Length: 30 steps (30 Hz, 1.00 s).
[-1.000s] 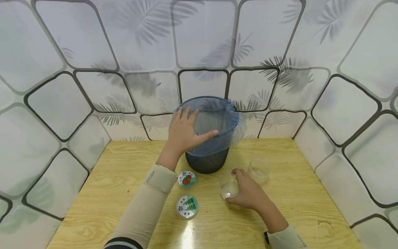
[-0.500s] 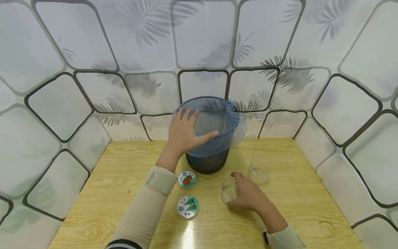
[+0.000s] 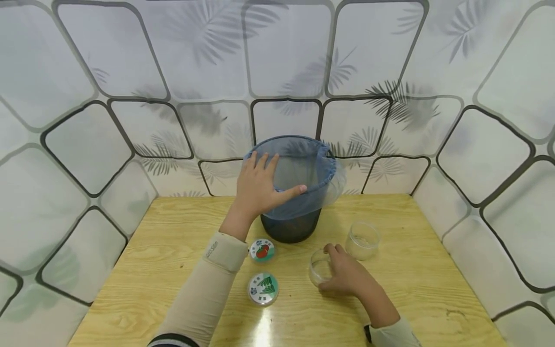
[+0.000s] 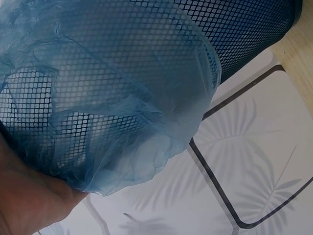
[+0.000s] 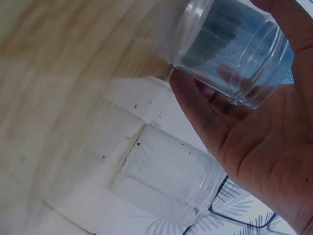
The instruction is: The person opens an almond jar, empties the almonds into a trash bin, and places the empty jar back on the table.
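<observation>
My left hand (image 3: 256, 190) lies with spread, straight fingers over the near left rim of a dark mesh wastebasket (image 3: 289, 230). A thin blue plastic liner (image 3: 299, 205) is folded over that rim; in the left wrist view its loose edge hangs beside my hand (image 4: 34, 200). My right hand (image 3: 349, 274) grips a clear lidless jar (image 3: 318, 270) on the table, fingers and thumb curled round its sides. Just behind that hand stands a second clear jar (image 3: 363, 242), with small specks on its wall in the right wrist view.
Two round labelled lids lie in front of the wastebasket: a tomato-printed lid (image 3: 262, 250) and, nearer, a green-vegetable-printed lid (image 3: 263, 289). The wooden table (image 3: 173, 279) meets patterned walls (image 3: 221, 120) at the back and both sides.
The gripped jar was tilted a second ago and now stands more upright, slightly to the right, with my right hand still round it. My left hand keeps its place on the wastebasket.
</observation>
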### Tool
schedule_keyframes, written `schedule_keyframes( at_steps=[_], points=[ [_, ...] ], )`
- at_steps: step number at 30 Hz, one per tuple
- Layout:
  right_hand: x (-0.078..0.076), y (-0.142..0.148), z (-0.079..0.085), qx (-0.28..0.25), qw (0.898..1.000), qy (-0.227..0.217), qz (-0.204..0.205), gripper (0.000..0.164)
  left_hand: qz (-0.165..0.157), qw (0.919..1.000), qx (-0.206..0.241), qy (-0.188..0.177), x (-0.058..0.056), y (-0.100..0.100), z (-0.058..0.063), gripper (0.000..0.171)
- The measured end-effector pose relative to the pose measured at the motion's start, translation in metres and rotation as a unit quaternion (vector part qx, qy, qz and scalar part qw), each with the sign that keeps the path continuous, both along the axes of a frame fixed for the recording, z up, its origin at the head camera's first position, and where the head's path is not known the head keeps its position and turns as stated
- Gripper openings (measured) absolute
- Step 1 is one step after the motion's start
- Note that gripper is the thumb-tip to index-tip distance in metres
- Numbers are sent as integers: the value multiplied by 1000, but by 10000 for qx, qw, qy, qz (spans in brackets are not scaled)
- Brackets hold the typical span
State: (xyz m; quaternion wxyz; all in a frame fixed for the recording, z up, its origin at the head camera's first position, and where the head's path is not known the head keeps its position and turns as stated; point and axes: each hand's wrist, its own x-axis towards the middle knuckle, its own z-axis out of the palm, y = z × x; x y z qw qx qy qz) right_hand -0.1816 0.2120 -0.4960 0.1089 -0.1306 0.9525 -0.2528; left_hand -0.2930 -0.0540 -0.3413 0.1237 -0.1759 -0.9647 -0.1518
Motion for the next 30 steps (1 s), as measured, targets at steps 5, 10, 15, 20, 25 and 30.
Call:
schedule_keyframes(
  at_steps=[5,10,15,20,25,30],
  points=[
    [-1,-1,7,67,9999,-108,-8,90,-2,10000,15,77,-2,0,0,116],
    [-2,-2,8,63,9996,-258,-100,93,36,9999,-115,121,-2,-1,1,118],
    [2,-3,6,-68,9992,-316,-222,93,42,9995,-310,106,-1,-1,-1,118],
    [4,-3,4,-268,9986,-281,-351,94,0,9992,-344,195,-1,-1,-2,115],
    [2,-1,4,-347,9984,-205,-395,93,-10,9995,-252,209,-3,-1,-2,114],
    [4,0,3,-466,9974,-300,-465,92,-32,9996,-252,123,-3,-2,-4,115]
  ],
)
